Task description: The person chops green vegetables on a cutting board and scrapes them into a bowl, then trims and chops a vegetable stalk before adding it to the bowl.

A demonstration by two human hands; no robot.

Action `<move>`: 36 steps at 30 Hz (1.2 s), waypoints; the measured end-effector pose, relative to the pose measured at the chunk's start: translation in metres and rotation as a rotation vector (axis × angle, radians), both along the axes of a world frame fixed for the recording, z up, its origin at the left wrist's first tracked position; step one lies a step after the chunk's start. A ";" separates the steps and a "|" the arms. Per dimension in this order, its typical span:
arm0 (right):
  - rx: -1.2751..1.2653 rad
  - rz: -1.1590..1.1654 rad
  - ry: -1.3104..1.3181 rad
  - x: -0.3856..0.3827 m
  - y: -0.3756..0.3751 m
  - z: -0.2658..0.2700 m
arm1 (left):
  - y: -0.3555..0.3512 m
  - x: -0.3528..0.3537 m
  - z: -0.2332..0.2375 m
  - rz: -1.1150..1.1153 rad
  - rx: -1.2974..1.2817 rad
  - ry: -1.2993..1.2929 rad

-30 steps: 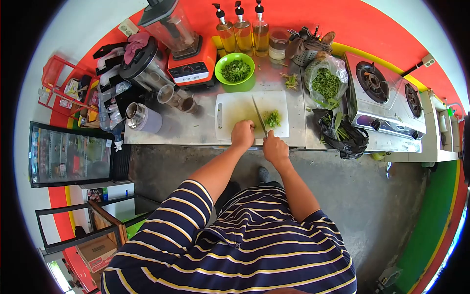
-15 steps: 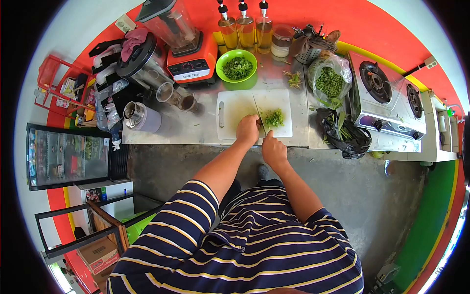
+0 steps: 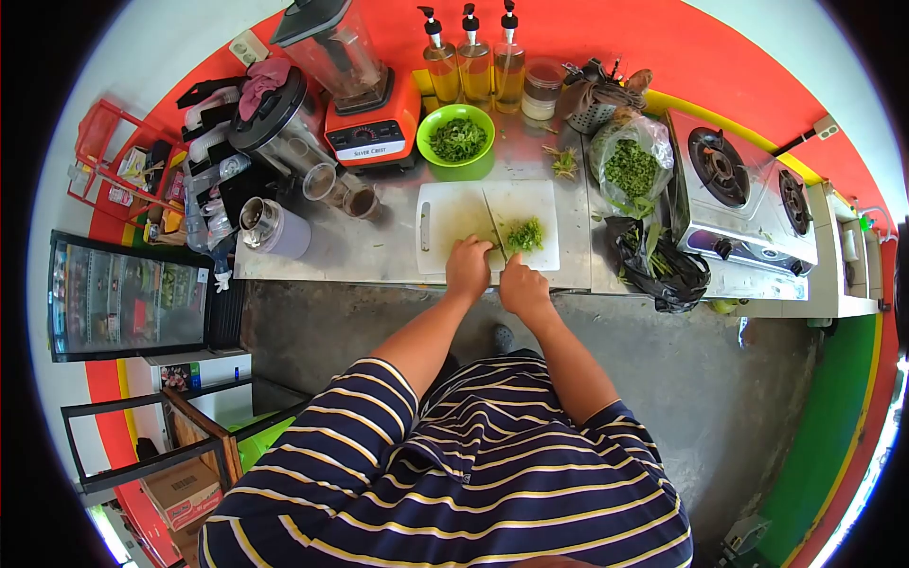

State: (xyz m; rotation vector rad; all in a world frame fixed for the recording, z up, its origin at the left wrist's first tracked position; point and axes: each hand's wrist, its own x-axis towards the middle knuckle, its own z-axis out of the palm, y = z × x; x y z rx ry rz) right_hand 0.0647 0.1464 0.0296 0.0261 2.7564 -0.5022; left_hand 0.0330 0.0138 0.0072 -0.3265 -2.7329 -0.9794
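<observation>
A white cutting board [image 3: 445,204] lies at the front edge of the steel counter. My right hand [image 3: 524,287] is closed around the handle of a knife [image 3: 494,221], whose blade points away from me across the board. Just right of the blade sits a small heap of chopped greens [image 3: 525,234]. My left hand [image 3: 469,272] rests on the board's near edge, left of the blade, with its fingers curled together; whatever they may hold is hidden. Behind the board stands a bright green bowl [image 3: 456,168] filled with cut leaves.
An orange blender [image 3: 372,139], pump bottles [image 3: 475,71] and a jar [image 3: 543,90] line the back. On the right are a bag of greens [image 3: 632,166], a black plastic bag [image 3: 674,279] and a gas stove [image 3: 734,194]. Cups [image 3: 360,202] stand left.
My left hand has drawn back toward me and slightly left, away from the blade. My right hand keeps the knife in nearly the same place. The whole view has shifted a little.
</observation>
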 end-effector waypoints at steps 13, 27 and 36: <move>-0.032 0.012 -0.048 0.005 -0.009 0.007 | -0.006 -0.016 0.009 0.167 0.007 -0.334; 0.008 0.032 -0.034 0.000 -0.007 -0.005 | -0.006 -0.021 0.025 0.375 -0.160 -0.484; -0.004 0.015 -0.041 0.005 -0.012 -0.002 | -0.011 -0.021 0.017 0.405 -0.123 -0.579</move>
